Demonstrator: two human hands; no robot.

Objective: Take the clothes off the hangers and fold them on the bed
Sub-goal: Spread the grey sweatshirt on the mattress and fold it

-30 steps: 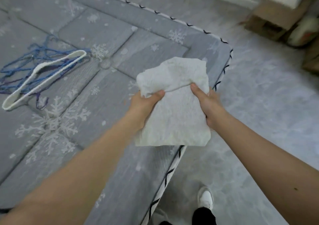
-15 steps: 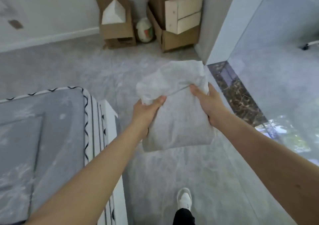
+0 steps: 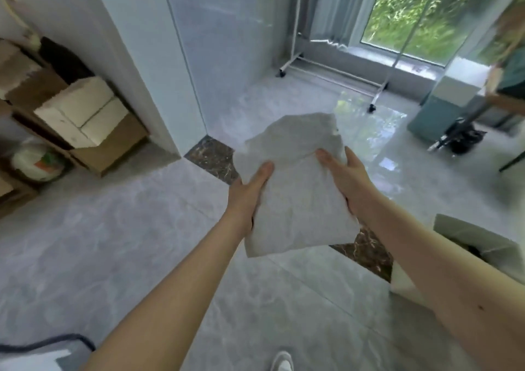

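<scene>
Now carrying folded white garment (image 3: pixel 295 200) over floor; left hand (image 3: pixel 247 197) and right hand (image 3: pixel 348 183) clamp opposite edges, thumbs on top, so folds hold, I reckon.

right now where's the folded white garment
In the head view the folded white garment sits centre frame, held above the grey floor between the left hand and right hand, in front of the wheeled clothes rack.

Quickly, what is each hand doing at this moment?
Left hand: holding the folded white cloth by its left edge.
Right hand: holding the same cloth by its right edge.
</scene>
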